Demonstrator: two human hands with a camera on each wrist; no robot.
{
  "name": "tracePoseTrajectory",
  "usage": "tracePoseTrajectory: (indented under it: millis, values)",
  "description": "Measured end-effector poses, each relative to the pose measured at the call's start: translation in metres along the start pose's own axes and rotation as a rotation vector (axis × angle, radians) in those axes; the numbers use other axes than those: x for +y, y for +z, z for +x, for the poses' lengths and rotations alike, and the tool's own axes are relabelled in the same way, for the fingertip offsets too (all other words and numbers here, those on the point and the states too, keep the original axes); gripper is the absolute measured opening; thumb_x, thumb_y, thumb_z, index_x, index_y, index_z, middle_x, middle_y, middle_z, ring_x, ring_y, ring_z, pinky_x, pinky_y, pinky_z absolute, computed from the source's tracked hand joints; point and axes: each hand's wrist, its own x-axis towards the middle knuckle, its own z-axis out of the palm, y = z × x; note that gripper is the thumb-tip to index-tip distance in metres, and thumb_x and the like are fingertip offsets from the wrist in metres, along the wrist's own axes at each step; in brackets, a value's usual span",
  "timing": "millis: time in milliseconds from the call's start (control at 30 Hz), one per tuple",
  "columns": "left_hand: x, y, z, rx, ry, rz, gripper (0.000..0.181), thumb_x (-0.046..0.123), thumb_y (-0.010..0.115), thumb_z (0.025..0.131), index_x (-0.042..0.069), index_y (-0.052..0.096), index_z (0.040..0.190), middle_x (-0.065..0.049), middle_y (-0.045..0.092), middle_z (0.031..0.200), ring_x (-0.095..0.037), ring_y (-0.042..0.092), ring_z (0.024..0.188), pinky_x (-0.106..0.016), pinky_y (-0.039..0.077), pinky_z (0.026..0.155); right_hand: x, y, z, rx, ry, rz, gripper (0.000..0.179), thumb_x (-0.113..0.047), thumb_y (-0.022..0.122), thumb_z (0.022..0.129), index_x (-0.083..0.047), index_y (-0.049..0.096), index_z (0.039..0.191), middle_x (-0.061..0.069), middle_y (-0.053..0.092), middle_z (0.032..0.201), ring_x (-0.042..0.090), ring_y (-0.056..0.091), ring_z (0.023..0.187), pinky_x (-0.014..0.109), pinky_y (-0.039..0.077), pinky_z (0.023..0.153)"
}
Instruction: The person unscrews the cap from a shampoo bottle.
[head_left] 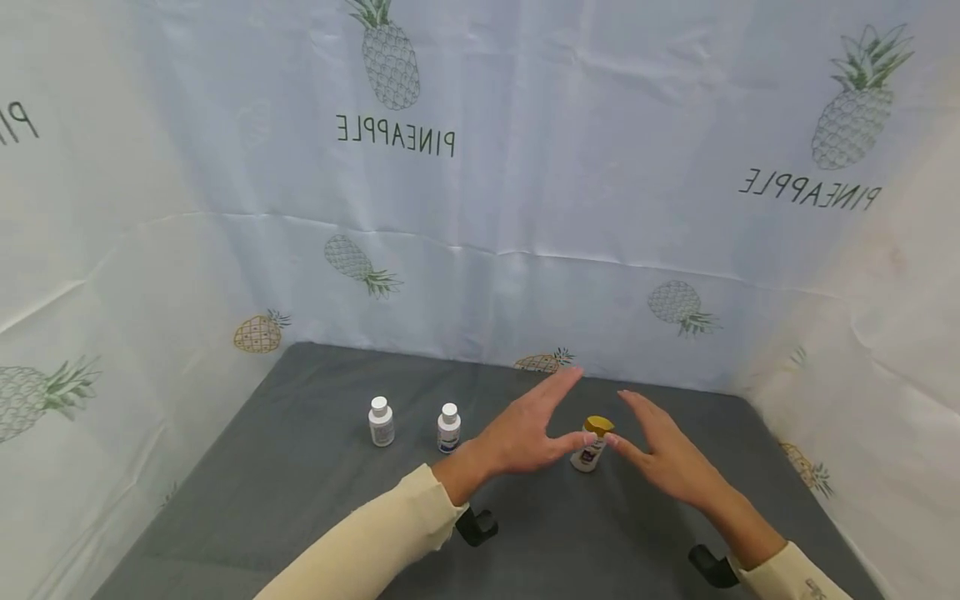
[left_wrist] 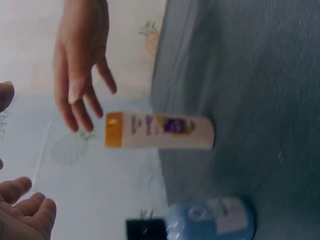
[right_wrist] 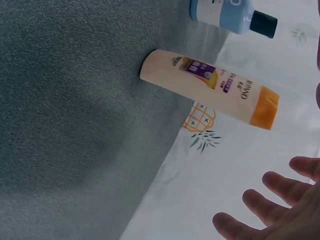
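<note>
A pale bottle with an orange-yellow cap (head_left: 587, 457) stands upright on the grey table. Its label carries purple and yellow patches, sharpest in the right wrist view. Left of the cap is my left hand (head_left: 525, 429), fingers extended and thumb pointing toward it. On the other side my right hand (head_left: 667, 454) is likewise spread, thumb tip overlapping the cap's edge in the head view. Both wrist views show gaps between the fingers and this bottle (right_wrist: 205, 85), and neither hand grips anything. Beside it stands a blue bottle with a dark cap (left_wrist: 215, 220), hidden in the head view.
Two small white bottles stand left of my left hand, one farther left (head_left: 382, 425) and one near my wrist (head_left: 448, 432). A white curtain with pineapple prints (head_left: 525, 200) rises along the table's back and sides.
</note>
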Motion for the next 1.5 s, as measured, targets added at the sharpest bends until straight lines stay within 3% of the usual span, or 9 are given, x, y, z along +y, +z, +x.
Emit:
tracePoseTrajectory:
  millis: [333, 533, 733, 867, 1167, 1500]
  values:
    - [0.002, 0.036, -0.003, 0.006, 0.042, -0.059, 0.075, 0.041, 0.061, 0.106, 0.020, 0.023, 0.167, -0.002, 0.028, 0.173, -0.021, 0.037, 0.157, -0.044, 0.042, 0.123, 0.005, 0.017, -0.002, 0.020, 0.037, 0.045, 0.081, -0.040, 0.071, 0.100, 0.003, 0.035, 0.157, 0.032, 0.040, 0.160, 0.056, 0.042, 0.144, 0.075, 0.040, 0.108]
    - [0.003, 0.052, -0.002, 0.022, -0.012, -0.140, 0.071, 0.041, 0.056, 0.108, 0.018, 0.024, 0.167, -0.004, 0.032, 0.172, -0.023, 0.043, 0.153, -0.043, 0.046, 0.119, 0.008, 0.032, -0.001, 0.047, 0.064, 0.138, 0.070, -0.024, 0.073, 0.099, 0.007, 0.040, 0.153, 0.033, 0.049, 0.153, 0.053, 0.053, 0.137, 0.066, 0.051, 0.103]
    - [0.003, 0.063, 0.006, 0.053, -0.119, -0.194, 0.071, 0.040, 0.060, 0.106, 0.019, 0.028, 0.166, -0.002, 0.036, 0.170, -0.022, 0.045, 0.152, -0.046, 0.044, 0.121, 0.011, 0.045, 0.002, 0.033, 0.114, 0.244, 0.063, -0.015, 0.071, 0.100, 0.007, 0.042, 0.151, 0.030, 0.053, 0.150, 0.049, 0.056, 0.135, 0.060, 0.053, 0.105]
    - [0.000, 0.070, 0.009, 0.062, -0.159, -0.230, 0.070, 0.038, 0.063, 0.105, 0.019, 0.031, 0.165, -0.001, 0.039, 0.168, -0.022, 0.044, 0.153, -0.047, 0.043, 0.121, 0.014, 0.052, 0.003, 0.019, 0.148, 0.300, 0.057, -0.011, 0.069, 0.100, 0.005, 0.045, 0.150, 0.029, 0.056, 0.147, 0.048, 0.057, 0.135, 0.057, 0.054, 0.106]
    - [-0.007, 0.079, 0.016, 0.100, -0.214, -0.300, 0.059, 0.032, 0.060, 0.107, 0.019, 0.041, 0.161, -0.002, 0.046, 0.164, -0.023, 0.047, 0.151, -0.047, 0.044, 0.121, 0.021, 0.066, 0.006, 0.045, 0.149, 0.366, 0.049, -0.019, 0.074, 0.098, 0.001, 0.058, 0.140, 0.023, 0.068, 0.134, 0.041, 0.066, 0.127, 0.050, 0.058, 0.102]
    - [-0.010, 0.090, 0.021, 0.158, -0.204, -0.243, 0.049, 0.029, 0.064, 0.105, 0.017, 0.055, 0.152, -0.004, 0.062, 0.150, -0.022, 0.060, 0.138, -0.040, 0.052, 0.113, 0.022, 0.077, 0.010, 0.121, 0.185, 0.347, 0.040, -0.011, 0.075, 0.097, 0.002, 0.066, 0.133, 0.022, 0.074, 0.124, 0.036, 0.073, 0.113, 0.044, 0.062, 0.093]
